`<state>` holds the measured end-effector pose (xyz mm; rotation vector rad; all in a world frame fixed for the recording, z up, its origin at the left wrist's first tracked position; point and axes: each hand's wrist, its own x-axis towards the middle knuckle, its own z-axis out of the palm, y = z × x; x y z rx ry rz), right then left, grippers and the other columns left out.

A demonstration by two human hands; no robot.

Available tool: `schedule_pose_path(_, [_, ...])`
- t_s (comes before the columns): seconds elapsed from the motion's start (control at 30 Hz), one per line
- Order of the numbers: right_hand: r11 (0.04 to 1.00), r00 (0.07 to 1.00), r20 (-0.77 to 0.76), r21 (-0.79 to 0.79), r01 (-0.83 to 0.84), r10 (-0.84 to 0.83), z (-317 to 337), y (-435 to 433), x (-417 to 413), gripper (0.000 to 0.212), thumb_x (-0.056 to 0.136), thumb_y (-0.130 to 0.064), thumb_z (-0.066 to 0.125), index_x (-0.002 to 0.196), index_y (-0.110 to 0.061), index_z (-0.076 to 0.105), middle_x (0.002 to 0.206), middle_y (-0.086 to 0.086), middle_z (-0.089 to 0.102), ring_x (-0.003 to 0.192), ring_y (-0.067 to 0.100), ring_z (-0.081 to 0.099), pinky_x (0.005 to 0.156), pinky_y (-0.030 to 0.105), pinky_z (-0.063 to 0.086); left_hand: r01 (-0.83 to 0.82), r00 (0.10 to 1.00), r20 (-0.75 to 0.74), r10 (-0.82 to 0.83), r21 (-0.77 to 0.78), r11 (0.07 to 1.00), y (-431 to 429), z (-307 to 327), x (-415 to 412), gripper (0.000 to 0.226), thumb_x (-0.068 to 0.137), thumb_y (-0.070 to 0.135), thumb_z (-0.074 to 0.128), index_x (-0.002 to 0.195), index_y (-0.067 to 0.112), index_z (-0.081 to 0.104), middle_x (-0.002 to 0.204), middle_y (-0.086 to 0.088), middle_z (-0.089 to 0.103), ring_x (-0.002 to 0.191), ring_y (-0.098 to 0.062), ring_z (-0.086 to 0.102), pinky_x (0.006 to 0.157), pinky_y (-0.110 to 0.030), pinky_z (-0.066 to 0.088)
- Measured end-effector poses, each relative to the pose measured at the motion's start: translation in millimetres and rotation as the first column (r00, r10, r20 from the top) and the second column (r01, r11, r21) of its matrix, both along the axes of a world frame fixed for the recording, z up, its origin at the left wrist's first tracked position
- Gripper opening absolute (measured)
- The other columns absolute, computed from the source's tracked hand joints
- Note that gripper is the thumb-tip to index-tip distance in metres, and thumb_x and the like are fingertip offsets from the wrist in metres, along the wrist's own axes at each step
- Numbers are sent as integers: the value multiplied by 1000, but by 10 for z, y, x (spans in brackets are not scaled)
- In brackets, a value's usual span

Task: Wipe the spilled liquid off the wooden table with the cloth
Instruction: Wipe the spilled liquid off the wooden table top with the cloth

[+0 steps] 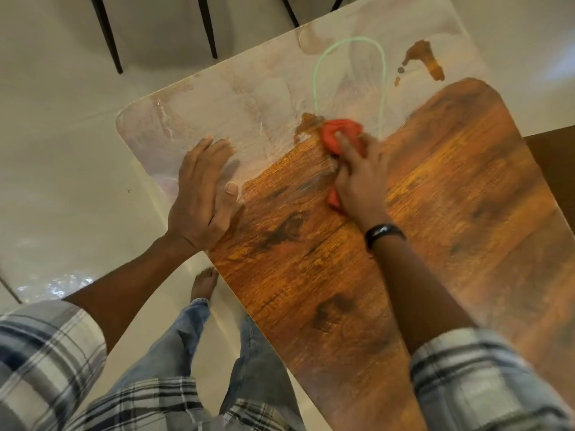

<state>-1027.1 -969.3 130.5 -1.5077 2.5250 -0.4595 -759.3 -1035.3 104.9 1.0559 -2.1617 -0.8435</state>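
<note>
The wooden table (357,275) runs from the lower right to the upper middle of the head view. Its far half is covered by a pale, wet, streaky film of spilled liquid (255,98). A crumpled red cloth (339,132) lies at the edge of that film, near the table's middle. My right hand (361,178) presses down on the cloth, fingers curled over it, and hides most of it. My left hand (202,194) rests flat on the table's left edge, fingers straight. A black band sits on my right wrist.
Dark chair legs (105,32) stand on the pale floor beyond the table's far left corner. A thin green loop (351,42) lies on the far part of the table. A dark brown surface (553,163) adjoins the right edge. My feet and jeans are below the left edge.
</note>
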Motion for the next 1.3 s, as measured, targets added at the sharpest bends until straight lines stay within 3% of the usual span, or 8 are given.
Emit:
schedule_pose_path(0.17, [978,978,6,5,208,-208,42,-239,-443,46,96,-19,46,140,-27,54,149,16,34,129,39,35,111,46,34,3,1000,1,-3,29,1000,3,-3,-5,60,101,37,30,141,-4,48,151,-20,46,149,-35,29,123,-50,22])
schedule_pose_path(0.4, [931,928,98,35,-364,360,45,522,1555,49,96,-26,40,144,-27,47,149,12,38,124,35,42,100,42,45,34,999,-29,-34,1,999,-1,-30,6,73,105,54,20,141,-4,46,151,-23,45,147,-40,31,124,-47,24])
schedule_pose_path(0.53, [882,880,104,38,-470,464,64,591,1540,47,97,-26,38,142,-29,51,147,10,43,111,31,48,85,39,48,46,998,-38,-47,-23,999,-12,-35,0,74,105,54,21,141,-5,45,150,-24,45,147,-42,31,122,-52,25])
schedule_pose_path(0.73, [999,998,38,1,48,-48,58,260,-39,52,95,-10,50,143,-31,52,149,13,37,124,35,41,104,42,40,27,997,-76,-26,11,1000,7,-14,6,78,104,57,20,139,-7,48,149,-23,45,147,-39,30,124,-43,22])
schedule_pose_path(0.87, [977,977,31,5,211,-211,48,124,-93,44,100,-20,48,142,-29,52,151,15,34,132,38,36,110,45,35,28,973,-230,-11,67,997,-9,-8,31,62,106,49,27,140,0,45,147,-6,42,141,-43,36,113,-63,34])
schedule_pose_path(0.93, [994,994,30,-9,109,-109,25,170,322,44,99,-18,48,142,-28,53,150,17,35,126,40,38,105,47,39,7,943,-332,23,88,996,-100,7,97,51,106,43,31,139,6,44,142,1,42,134,-46,43,103,-69,41])
schedule_pose_path(1.03, [991,991,8,-40,-130,130,1,399,1155,50,93,-12,48,142,-24,52,144,14,38,113,34,41,92,45,46,-157,964,-225,140,-57,986,-406,24,202,47,106,36,32,129,0,52,129,-17,54,119,-42,53,96,-63,44])
schedule_pose_path(1.3, [818,818,38,-45,-573,574,5,627,1850,54,84,-15,54,136,-27,54,140,8,47,105,28,45,82,37,45,-192,977,84,196,-51,980,-615,-60,176,44,105,29,32,127,-1,55,137,-19,56,134,-39,46,116,-54,28])
